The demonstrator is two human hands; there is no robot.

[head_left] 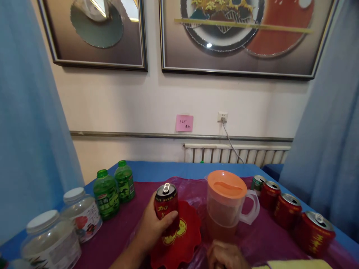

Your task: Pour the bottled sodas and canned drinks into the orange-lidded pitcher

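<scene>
A red and black can [167, 209] stands upright in my left hand [154, 228], whose thumb and fingers wrap round it. Under the can lies a red scalloped tray [190, 228] with a yellow design. Low in the view, my right hand [226, 256] has its fingers curled, near the base of a clear pitcher [221, 220] with an orange lid. Whether anything is inside those curled fingers is hidden.
Two green bottles [106, 196] and two clear jars with white lids [52, 243] line the left side. Several cans [287, 211] stand along the right edge. A yellow cloth [297, 264] lies at the front right, on the purple covering [120, 235].
</scene>
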